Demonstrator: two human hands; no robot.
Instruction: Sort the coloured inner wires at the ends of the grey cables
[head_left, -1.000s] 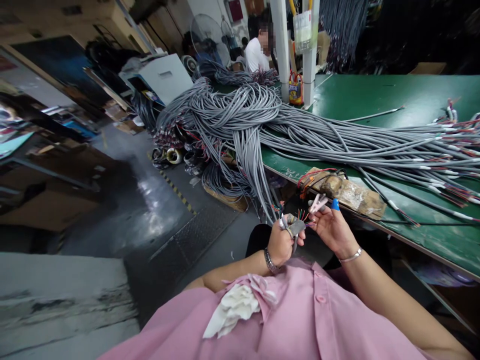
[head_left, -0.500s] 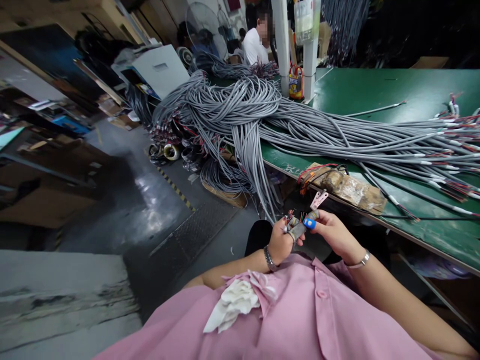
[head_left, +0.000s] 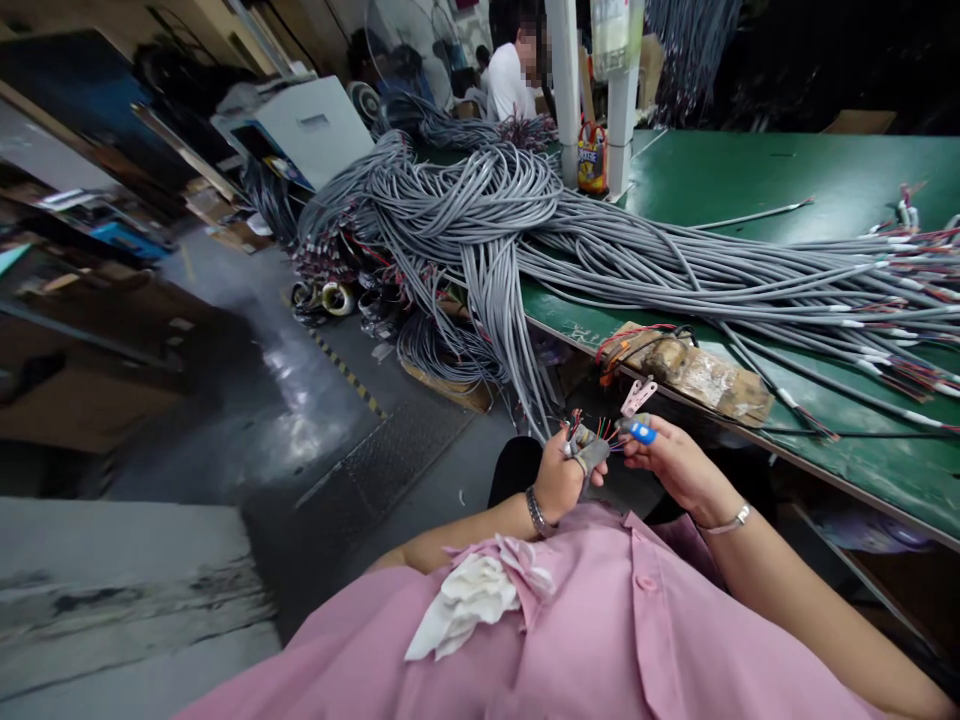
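My left hand is closed around the end of a grey cable, and thin coloured wires fan out above its wrapped fingertips. Close on its right, my right hand pinches the tips of some wires between thumb and fingers. Its thumb carries a blue wrap, and grey covering shows on a finger. Exactly which wires it grips is too small to make out. A pink clothespin-like clip stands just above the right hand at the bench edge. Grey cables hang from the bench down towards my left hand.
A thick heap of grey cables spreads over the green bench, stripped ends to the right. A taped wooden block lies at the bench edge. A person in white is behind the bench. Coiled cables lie below.
My right hand has moved a little to the right, away from the left hand, drawing wires between them. The left hand stays nearly in place.
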